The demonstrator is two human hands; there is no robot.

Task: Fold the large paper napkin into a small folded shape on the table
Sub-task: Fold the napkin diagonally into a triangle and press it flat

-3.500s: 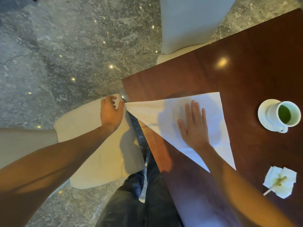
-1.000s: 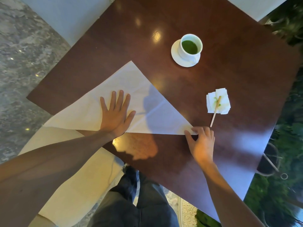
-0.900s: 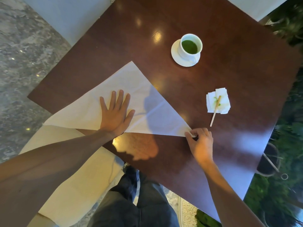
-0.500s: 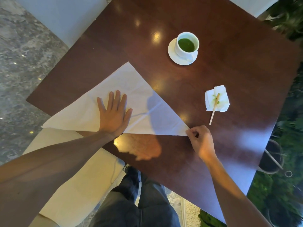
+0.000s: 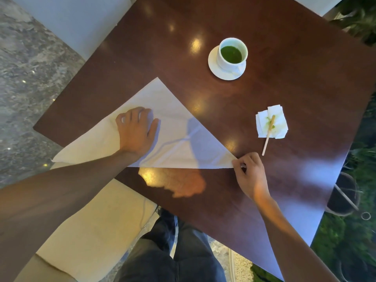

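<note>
Left hand point(image 5: 136, 133): fingers, flat a moment ago, now curled on the napkin point(image 5: 179, 127).
Right hand point(image 5: 249, 176): fingers pinched on its right corner.
Implication: second fold appears imminent.

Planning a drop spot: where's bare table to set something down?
Free: the table beyond the napkin, left of the cup; also the near right corner past the right hand. Crowded: between cup, stained tissue with its stick, and the napkin's right tip.

green drink cup point(image 5: 232, 54), stained tissue point(image 5: 271, 124)
</note>
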